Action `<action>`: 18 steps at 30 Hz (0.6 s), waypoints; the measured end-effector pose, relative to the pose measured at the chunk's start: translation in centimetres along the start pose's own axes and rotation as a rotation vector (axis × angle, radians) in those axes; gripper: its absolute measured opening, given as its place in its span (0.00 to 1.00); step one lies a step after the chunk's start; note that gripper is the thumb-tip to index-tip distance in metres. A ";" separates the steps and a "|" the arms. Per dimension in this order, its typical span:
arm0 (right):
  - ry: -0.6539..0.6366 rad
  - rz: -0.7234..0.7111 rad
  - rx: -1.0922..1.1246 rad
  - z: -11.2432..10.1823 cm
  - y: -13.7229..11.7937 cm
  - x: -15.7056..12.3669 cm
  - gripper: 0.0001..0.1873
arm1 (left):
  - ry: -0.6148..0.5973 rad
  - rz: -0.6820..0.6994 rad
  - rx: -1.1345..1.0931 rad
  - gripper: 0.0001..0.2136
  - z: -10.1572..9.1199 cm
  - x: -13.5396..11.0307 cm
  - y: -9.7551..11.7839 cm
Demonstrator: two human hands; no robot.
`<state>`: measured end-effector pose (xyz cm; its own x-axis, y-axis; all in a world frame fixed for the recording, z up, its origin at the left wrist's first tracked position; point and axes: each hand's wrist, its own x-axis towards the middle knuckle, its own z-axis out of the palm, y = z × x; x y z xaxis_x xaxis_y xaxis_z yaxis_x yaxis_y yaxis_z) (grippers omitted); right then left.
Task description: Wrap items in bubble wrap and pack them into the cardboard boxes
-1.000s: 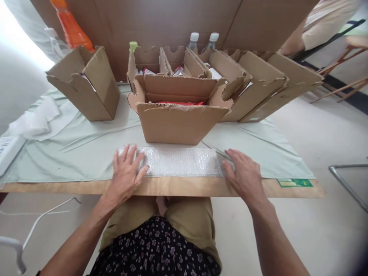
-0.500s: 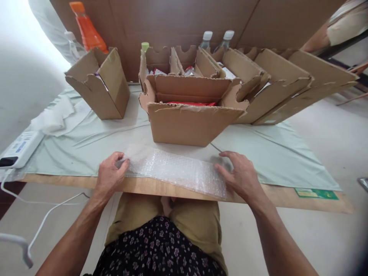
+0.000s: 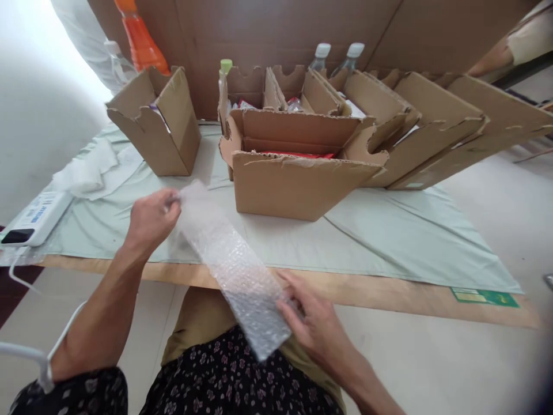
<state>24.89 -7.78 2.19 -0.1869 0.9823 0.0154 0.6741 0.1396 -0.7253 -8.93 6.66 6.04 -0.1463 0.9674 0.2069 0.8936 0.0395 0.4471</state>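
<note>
A strip of bubble wrap (image 3: 235,253) slants across the table's front edge, its lower end out over my lap. My left hand (image 3: 153,222) is closed, pinching the strip's upper left end above the cloth. Near the strip's right edge is my right hand (image 3: 313,323), its thumb and forefinger apart and the thumb at the edge of the wrap. The other fingers of that hand are partly hidden. Behind the strip stands a cardboard bin (image 3: 285,184) with red packets (image 3: 300,154) inside.
More cardboard bins (image 3: 436,124) stand behind on the right, and one bin (image 3: 162,129) on the left. Crumpled white wrap (image 3: 88,170) and a white power device (image 3: 38,216) lie at left. Bottles, including an orange one (image 3: 144,46), stand at the back. A white cable (image 3: 64,334) hangs lower left.
My left hand has lifted its end of the bubble wrap up and left. The strip has swung, its right end dropping toward my lap. My right hand has moved down and left.
</note>
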 end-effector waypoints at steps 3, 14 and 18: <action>-0.091 -0.052 0.118 3.2 -2.5 0.1 0.28 | 0.060 0.121 0.132 0.15 0.2 4.6 2.2; -0.219 0.006 0.384 4.3 -3.8 2.7 0.15 | -0.202 0.473 -0.390 0.13 2.1 -6.5 0.3; -0.295 0.238 0.896 4.7 -4.2 3.0 0.11 | -0.401 0.276 -0.734 0.21 1.2 -11.1 -1.8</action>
<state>18.14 -6.05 1.99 -0.3697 0.8848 -0.2838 -0.0539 -0.3254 -0.9440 -8.43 -3.88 1.84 0.3178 0.9392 0.1301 0.3569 -0.2456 0.9013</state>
